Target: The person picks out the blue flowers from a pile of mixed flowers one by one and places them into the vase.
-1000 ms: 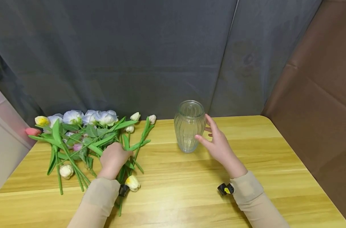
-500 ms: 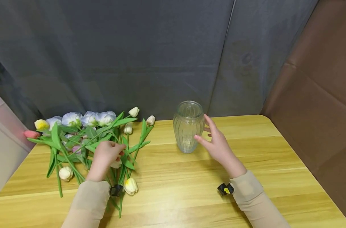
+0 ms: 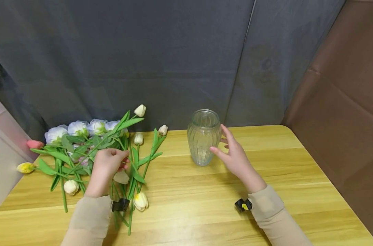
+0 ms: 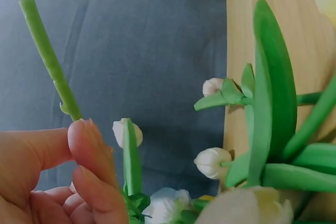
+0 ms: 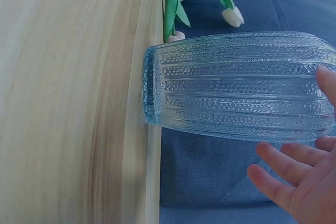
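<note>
In the left wrist view, my left hand (image 3: 108, 167) pinches a green flower stem (image 4: 50, 61) between thumb and fingertips. Its bare cut end sticks out beyond the fingers; which bloom it carries cannot be told. The hand is above the flower pile, beside a white tulip (image 3: 140, 110) whose head leans against the backdrop. A ribbed clear glass vase (image 3: 204, 140) stands upright near the table's back edge. My right hand (image 3: 234, 157) rests at its right side, fingers spread and nearly straight, thumb against the glass.
Pale peonies (image 3: 78, 128), a pink tulip (image 3: 35, 144) and a yellow tulip (image 3: 25, 167) lie at the left. More white tulips (image 3: 141, 201) lie right of the left hand. A dark curtain (image 3: 162, 61) hangs behind the table; a brown panel (image 3: 346, 102) borders the right.
My left hand has drawn left and risen slightly. The white tulip head at the back has tipped upward, and the yellow tulip has swung down and left. Right hand and vase are nearly unmoved.
</note>
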`<action>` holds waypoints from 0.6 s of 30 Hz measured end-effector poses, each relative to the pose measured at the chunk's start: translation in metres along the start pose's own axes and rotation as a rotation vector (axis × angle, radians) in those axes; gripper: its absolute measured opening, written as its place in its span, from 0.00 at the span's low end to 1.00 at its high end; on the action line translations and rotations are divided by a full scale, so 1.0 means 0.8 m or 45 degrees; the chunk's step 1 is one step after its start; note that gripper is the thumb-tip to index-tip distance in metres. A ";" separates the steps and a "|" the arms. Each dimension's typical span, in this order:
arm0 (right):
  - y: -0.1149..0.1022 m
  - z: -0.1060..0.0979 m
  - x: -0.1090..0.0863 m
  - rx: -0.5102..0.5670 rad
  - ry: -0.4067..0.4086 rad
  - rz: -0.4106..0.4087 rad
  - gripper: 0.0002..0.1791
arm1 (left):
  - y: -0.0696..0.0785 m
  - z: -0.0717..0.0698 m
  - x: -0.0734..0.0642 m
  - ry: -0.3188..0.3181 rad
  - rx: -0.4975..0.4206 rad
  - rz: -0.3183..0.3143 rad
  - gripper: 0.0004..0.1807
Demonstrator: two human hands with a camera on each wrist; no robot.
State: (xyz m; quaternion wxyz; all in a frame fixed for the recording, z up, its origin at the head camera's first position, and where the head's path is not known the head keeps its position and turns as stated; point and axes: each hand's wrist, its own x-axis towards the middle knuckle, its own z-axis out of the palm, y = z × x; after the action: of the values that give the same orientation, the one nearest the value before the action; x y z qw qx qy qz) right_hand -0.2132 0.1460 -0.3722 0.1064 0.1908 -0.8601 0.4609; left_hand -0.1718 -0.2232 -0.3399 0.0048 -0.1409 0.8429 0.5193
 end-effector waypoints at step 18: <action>0.005 0.002 0.001 -0.001 0.005 -0.008 0.46 | 0.016 0.007 -0.011 0.091 -0.150 0.105 0.17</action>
State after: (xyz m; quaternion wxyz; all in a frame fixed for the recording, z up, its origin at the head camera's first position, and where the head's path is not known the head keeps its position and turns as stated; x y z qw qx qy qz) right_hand -0.2154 0.1468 -0.3757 0.1098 0.1925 -0.8595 0.4607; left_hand -0.1675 -0.2107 -0.3297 -0.0551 -0.1246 0.8157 0.5622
